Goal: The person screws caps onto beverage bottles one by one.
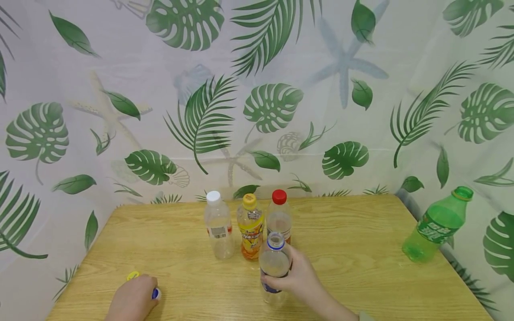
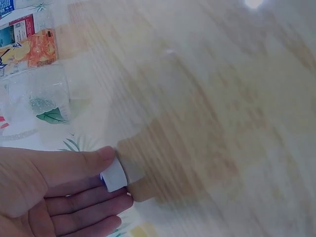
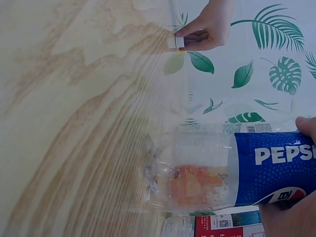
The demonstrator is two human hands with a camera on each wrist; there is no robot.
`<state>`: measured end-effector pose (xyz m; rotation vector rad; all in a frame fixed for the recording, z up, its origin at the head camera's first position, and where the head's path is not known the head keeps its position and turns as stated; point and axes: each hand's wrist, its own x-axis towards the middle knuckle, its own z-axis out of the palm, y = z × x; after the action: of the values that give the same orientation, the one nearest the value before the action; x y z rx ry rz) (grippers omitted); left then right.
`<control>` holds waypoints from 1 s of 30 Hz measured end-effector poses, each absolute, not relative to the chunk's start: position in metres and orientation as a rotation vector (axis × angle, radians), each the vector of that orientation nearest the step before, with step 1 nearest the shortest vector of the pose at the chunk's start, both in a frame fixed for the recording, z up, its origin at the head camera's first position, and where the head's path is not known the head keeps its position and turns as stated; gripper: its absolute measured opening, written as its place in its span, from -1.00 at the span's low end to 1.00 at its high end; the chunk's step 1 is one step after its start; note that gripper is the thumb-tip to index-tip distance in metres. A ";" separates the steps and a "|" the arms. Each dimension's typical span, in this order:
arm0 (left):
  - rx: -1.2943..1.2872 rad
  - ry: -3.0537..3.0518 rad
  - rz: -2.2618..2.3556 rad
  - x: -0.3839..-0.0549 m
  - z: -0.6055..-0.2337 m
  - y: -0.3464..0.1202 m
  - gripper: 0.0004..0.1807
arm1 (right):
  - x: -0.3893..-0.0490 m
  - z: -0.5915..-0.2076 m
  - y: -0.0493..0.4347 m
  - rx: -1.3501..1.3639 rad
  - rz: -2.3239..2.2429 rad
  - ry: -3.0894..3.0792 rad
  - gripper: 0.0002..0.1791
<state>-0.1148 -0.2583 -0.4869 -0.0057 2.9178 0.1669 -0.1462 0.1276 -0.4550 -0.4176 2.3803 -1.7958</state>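
My right hand (image 1: 300, 277) grips an uncapped clear Pepsi bottle (image 1: 275, 261) around its blue label (image 3: 274, 157). The bottle is upright at the front middle of the table, its open mouth with a blue ring facing up. Over at the left, low against the tabletop, my left hand (image 1: 134, 298) pinches a white and blue bottle cap (image 2: 116, 176) between thumb and fingers. Just beyond that hand lies a yellow cap (image 1: 133, 275), partly hidden by it.
Behind the Pepsi bottle stand a white-capped clear bottle (image 1: 219, 229), a yellow-capped drink bottle (image 1: 250, 229) and a red-capped bottle (image 1: 279, 214). A green bottle (image 1: 437, 225) stands near the right edge of the wooden table (image 1: 353, 232). A leaf-patterned cloth (image 1: 241, 67) hangs behind.
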 end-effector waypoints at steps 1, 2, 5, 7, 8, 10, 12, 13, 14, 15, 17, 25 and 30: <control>0.008 2.928 0.184 -0.115 -0.487 -0.258 -0.76 | -0.146 -0.455 0.127 -0.415 -1.793 2.388 -0.27; 0.032 2.938 0.198 -0.114 -0.488 -0.259 -0.76 | -0.146 -0.455 0.127 -0.410 -1.792 2.392 -0.27; 0.054 2.948 0.250 -0.114 -0.486 -0.258 -0.74 | -0.145 -0.455 0.127 -0.393 -1.788 2.402 -0.27; 0.075 2.966 0.264 -0.115 -0.483 -0.255 -0.75 | -0.144 -0.454 0.127 -0.383 -1.782 2.413 -0.27; 0.093 2.975 0.255 -0.116 -0.481 -0.254 -0.77 | -0.144 -0.454 0.127 -0.378 -1.780 2.414 -0.27; 0.104 2.991 0.251 -0.117 -0.473 -0.250 -0.79 | -0.144 -0.454 0.127 -0.370 -1.774 2.420 -0.26; 0.133 3.000 0.225 -0.120 -0.464 -0.244 -0.84 | -0.144 -0.454 0.127 -0.362 -1.769 2.424 -0.26; 0.140 3.001 0.214 -0.121 -0.459 -0.241 -0.86 | -0.144 -0.454 0.127 -0.359 -1.767 2.425 -0.26; 0.155 2.999 0.196 -0.122 -0.455 -0.238 -0.85 | -0.144 -0.453 0.127 -0.354 -1.764 2.426 -0.26; 0.158 2.994 0.201 -0.124 -0.449 -0.234 -0.85 | -0.144 -0.453 0.127 -0.350 -1.760 2.430 -0.26; 0.186 2.989 0.180 -0.126 -0.439 -0.227 -0.81 | -0.144 -0.453 0.127 -0.347 -1.754 2.435 -0.26; 0.392 3.080 0.101 -0.128 -0.397 -0.202 -0.75 | -0.144 -0.454 0.128 -0.370 -1.746 2.443 -0.26; 0.579 3.165 0.008 -0.128 -0.375 -0.188 -0.76 | -0.143 -0.455 0.127 -0.370 -1.739 2.446 -0.26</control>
<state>-0.1277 -0.1880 -0.3748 0.5785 3.1648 0.0080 -0.1434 0.1274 -0.4552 -0.3697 2.4460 -1.7393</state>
